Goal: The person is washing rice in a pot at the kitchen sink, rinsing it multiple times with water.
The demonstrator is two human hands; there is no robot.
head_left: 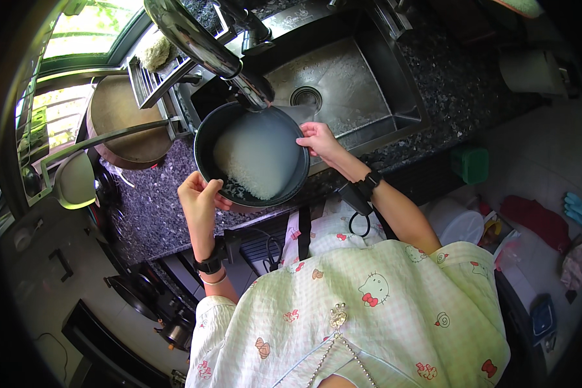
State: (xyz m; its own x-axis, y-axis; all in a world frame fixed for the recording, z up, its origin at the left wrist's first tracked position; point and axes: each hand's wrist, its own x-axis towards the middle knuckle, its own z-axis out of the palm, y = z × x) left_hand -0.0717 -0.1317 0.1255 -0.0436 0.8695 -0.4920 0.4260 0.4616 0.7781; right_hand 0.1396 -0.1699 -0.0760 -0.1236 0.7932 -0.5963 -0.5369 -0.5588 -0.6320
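I hold a dark round pot [207, 132] over the front edge of a steel sink [343, 90]. Inside it lies white rice in cloudy water [255, 155]. My left hand [199, 197] grips the pot's near-left rim. My right hand [317, 139] grips its right rim. A curved metal tap [204, 42] ends just above the pot's far edge, and water lies milky beneath it. Both wrists carry dark bands.
Speckled dark stone counter [149, 207] runs around the sink. A dish rack [152, 74] and a round wooden board [119, 119] stand at the left by a window. A green box [470, 163], white bucket [456, 223] and cloths lie on the floor at the right.
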